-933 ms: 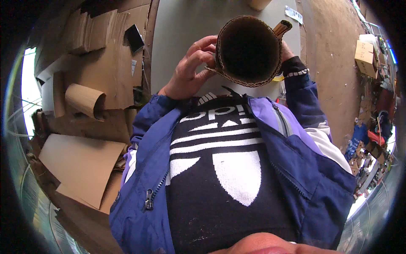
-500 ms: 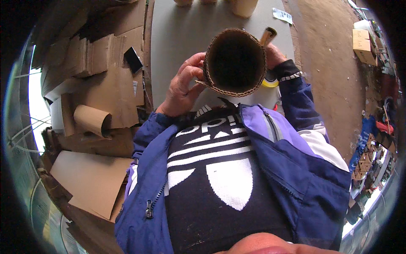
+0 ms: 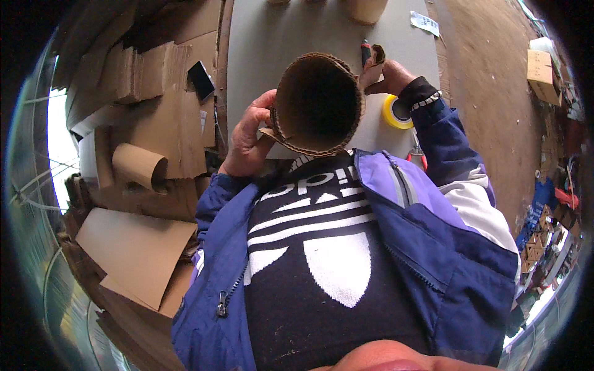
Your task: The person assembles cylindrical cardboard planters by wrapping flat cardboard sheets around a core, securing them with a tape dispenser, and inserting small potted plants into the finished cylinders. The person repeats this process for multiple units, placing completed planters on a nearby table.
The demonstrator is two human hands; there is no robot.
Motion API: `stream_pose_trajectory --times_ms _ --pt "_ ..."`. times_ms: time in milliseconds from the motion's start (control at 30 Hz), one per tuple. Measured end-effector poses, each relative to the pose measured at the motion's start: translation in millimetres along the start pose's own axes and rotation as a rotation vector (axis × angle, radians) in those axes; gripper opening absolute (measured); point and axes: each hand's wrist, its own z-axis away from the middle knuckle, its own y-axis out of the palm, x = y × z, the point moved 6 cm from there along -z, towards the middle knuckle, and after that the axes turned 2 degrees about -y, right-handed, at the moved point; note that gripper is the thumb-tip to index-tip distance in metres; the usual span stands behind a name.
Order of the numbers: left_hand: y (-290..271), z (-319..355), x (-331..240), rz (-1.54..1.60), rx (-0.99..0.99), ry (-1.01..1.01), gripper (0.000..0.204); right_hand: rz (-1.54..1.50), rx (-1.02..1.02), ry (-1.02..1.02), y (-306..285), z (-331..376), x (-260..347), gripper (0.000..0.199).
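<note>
A rolled corrugated cardboard tube [image 3: 320,148] stands in front of my chest, its round opening facing up. My left hand [image 3: 250,133] grips its left side, with the thumb near a loose edge of the cardboard. On the right, my right hand [image 3: 394,78] holds a bent cardboard strip [image 3: 372,69] against the tube's far right side; some of its fingers are hidden. Just beyond the strip is a slim dark tool with a red tip [image 3: 366,49]. Beside my right wrist lies a yellow roll of tape [image 3: 396,112].
Red-handled pliers [image 3: 417,156] lie near my right sleeve. Light brown containers [image 3: 366,11] and a paper label [image 3: 424,23] are at the far side of the grey table [image 3: 253,62]. Cardboard sheets [image 3: 136,238] and a dark phone-like slab [image 3: 201,80] lie to the left.
The tube and both hands have shifted left, and the tube sits slightly nearer to me. More of the tape roll, the pliers and the red-tipped tool now shows.
</note>
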Motion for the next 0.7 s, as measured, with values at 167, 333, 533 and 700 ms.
stream_pose_trajectory --times_ms 167,333,533,700 --pt "-22 32 2 0.137 -0.181 -0.066 0.016 0.151 0.051 -0.118 18 -34 22 0.062" --pt "-51 96 55 0.383 -0.412 -0.145 0.021 0.27 0.121 -0.2 35 -67 42 0.065" --pt "-96 201 173 0.998 -0.871 -0.171 0.041 0.431 0.218 -0.068 103 -121 64 0.065" --pt "-73 216 180 0.932 -0.94 -0.2 0.039 0.305 0.366 0.112 105 -128 51 0.066"
